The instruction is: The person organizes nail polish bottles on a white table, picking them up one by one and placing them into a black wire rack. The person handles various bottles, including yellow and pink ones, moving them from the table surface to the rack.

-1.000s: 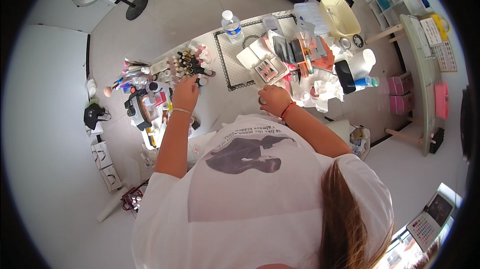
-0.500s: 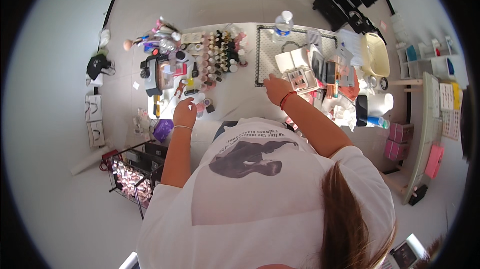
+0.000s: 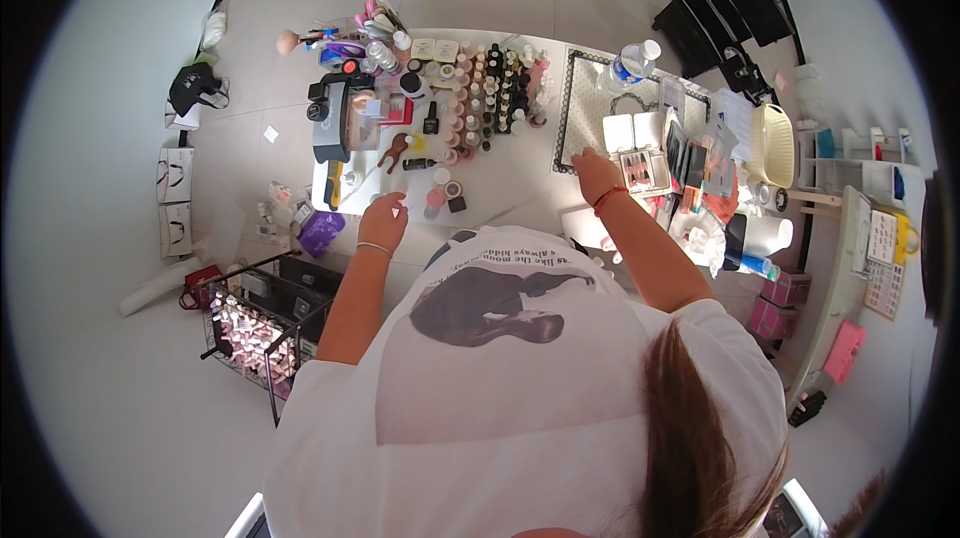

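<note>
At the table's near side, the person's right hand (image 3: 598,173) reaches over the corner of a dotted mat (image 3: 590,103) with black lace edging, its fingers bent down — whether they pinch anything I can't tell from here. Just to their right lies an open cream case (image 3: 622,138), its longer line, as I judge it, running away from the person; the right hand is plainly the nearer one. Well apart, the left hand (image 3: 384,222) is by the near edge of the white table (image 3: 505,178), thumb and forefinger curled close around a pale patch (a scrap or bare tabletop, I can't say which). To its right — near, but apart — stand a pink bottle (image 3: 435,197) and a round jar (image 3: 455,189). Farther out come a brown figure (image 3: 396,151) and close rows of small polish bottles (image 3: 492,88); past the mat's clear water bottle (image 3: 631,66), a cream basket (image 3: 772,143) sits at the far right.
</note>
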The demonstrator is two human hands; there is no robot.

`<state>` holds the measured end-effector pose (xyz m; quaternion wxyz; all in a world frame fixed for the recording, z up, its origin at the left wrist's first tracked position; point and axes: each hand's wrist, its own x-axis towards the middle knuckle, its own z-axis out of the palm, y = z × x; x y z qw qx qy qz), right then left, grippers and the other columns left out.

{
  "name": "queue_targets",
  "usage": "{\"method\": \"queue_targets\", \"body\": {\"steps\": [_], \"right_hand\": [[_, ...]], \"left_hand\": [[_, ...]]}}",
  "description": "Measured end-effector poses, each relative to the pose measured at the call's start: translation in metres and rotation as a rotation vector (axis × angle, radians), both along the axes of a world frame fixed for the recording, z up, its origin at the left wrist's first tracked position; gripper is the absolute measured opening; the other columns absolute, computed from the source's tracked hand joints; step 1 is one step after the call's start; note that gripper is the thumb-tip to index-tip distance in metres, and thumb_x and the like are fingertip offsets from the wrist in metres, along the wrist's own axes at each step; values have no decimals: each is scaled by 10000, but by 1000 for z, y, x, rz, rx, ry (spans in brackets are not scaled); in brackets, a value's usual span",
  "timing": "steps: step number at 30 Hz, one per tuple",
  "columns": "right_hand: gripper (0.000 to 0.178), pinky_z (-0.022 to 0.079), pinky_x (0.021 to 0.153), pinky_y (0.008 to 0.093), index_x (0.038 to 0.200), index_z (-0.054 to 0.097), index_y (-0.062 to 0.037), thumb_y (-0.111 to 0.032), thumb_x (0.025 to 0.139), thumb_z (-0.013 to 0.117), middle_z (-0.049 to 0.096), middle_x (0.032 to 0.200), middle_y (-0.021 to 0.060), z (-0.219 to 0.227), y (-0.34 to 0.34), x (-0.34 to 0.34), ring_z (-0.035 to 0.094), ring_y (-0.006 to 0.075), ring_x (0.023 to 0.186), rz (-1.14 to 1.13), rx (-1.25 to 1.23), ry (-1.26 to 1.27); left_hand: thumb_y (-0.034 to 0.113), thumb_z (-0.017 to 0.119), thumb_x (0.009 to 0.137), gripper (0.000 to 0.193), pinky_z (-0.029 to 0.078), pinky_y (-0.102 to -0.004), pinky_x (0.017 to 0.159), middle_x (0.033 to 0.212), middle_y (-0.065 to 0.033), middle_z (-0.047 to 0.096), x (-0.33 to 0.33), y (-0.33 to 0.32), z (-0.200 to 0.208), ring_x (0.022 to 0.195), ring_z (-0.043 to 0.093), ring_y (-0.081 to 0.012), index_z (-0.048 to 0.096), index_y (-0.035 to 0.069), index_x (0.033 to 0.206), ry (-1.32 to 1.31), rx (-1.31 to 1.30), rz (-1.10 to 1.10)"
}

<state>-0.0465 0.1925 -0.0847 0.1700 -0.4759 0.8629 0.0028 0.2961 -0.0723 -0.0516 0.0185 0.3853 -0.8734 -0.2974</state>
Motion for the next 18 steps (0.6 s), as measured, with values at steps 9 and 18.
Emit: {"method": "queue_targets", "body": {"steps": [9,18], "right_hand": [[88,547,738,438,908,672,-70,-139,861,644,635,912,149,5,-18,-7,675,341,882,-210,-291,-108],[116,550,720,398,913,683,-80,-142,817,665,717,826,123,3,-59,-3,696,314,799,-364,-529,-233]], "left_hand": [[148,655,831,259,525,-414,833,922,-140,700,-24,-33,-3,909,670,-311,688,65,1073,39,5,0],[171,677,858,408,516,-418,823,1017,-146,675,-69,-61,16,946,652,-322,601,88,1251,166,-6,-59]]}}
